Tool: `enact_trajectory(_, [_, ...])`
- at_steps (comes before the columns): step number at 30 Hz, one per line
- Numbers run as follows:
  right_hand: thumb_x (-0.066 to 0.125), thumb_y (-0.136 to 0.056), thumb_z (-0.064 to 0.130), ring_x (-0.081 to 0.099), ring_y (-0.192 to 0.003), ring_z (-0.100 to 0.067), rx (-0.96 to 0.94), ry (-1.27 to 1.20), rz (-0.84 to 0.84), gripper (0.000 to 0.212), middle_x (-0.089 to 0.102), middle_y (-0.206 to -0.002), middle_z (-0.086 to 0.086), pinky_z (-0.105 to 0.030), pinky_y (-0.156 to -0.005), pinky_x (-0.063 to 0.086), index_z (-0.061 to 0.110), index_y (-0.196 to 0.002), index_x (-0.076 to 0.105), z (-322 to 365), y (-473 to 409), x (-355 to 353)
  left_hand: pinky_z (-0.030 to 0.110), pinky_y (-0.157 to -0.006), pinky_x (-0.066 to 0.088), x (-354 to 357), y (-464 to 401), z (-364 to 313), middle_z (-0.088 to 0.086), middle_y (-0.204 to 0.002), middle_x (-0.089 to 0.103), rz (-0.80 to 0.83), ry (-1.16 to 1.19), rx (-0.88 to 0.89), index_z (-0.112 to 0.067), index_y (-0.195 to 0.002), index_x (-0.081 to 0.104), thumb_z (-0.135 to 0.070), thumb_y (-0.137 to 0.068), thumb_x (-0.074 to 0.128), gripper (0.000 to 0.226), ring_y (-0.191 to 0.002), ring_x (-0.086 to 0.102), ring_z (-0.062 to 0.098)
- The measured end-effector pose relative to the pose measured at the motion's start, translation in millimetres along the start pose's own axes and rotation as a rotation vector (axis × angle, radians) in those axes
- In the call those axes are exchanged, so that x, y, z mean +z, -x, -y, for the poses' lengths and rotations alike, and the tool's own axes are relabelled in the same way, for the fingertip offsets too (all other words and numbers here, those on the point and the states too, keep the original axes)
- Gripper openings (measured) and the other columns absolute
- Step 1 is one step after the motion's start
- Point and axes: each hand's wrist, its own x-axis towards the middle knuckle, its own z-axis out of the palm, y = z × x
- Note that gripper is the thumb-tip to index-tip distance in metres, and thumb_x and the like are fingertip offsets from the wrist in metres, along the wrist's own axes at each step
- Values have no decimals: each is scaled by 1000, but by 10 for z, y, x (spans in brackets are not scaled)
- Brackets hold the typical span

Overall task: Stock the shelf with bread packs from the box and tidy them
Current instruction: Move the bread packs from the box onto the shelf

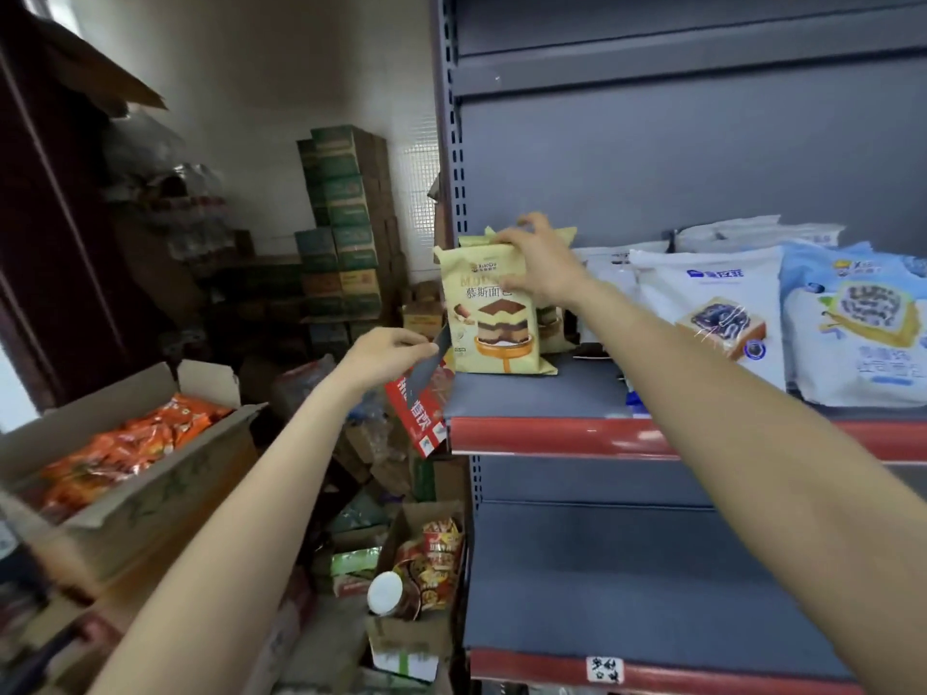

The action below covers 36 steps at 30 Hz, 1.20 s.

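The big grey metal shelf (pixel 531 393) has a red front edge. A yellow bread pack (pixel 494 323) stands up tall at its left end, soft and crinkly. The right hand (pixel 539 265) is nearer; it grips the pack's top. The left hand (pixel 386 356), lower and to the left, pinches a thin dark flat piece (pixel 426 366).

Small shop stockroom, metal retail shelving (pixel 552 436) (red price rails), packaged bread (pixel 712 313), stacked cartons (pixel 346 218) of goods
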Motion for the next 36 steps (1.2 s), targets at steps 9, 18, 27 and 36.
enact_trajectory(9, [64, -85, 27, 9, -144, -31, -13, 261, -122, 65, 11, -156, -13, -43, -114, 18, 16, -142, 34, 14, 396, 316, 35, -89, 50, 147, 91, -22, -3, -121, 64, -208, -211, 25, -26, -121, 61, -44, -92, 51, 35, -109, 59, 20])
enact_trajectory(18, [55, -90, 23, 63, -80, -10, 27, -226, -328, 19, 69, -89, 9, -34, -75, 52, 23, -108, 63, 135, 2044, 161, 24, -67, 42, 597, 992, -218, -8, -94, 70, -574, -193, 497, -22, -104, 67, -32, -94, 51, 22, -89, 61, 12])
enact_trajectory(27, [61, -88, 21, 68, -81, -13, 419, -329, 247, 13, 72, -89, 4, -35, -79, 54, 23, -99, 67, -754, 4066, 858, 23, -59, 47, 1989, 2306, 335, -9, -73, 68, -214, -38, 626, -17, -86, 70, -28, -93, 49, 25, -66, 62, 8])
enact_trajectory(36, [59, -90, 18, 60, -105, -31, 815, -341, 734, 32, 64, -113, -11, -37, -91, 45, 9, -121, 57, -1639, 5473, 1920, 33, -82, 47, 3649, 2932, 1297, 3, -123, 59, 556, -325, 27, -21, -126, 53, -27, -89, 55, 38, -109, 58, 25])
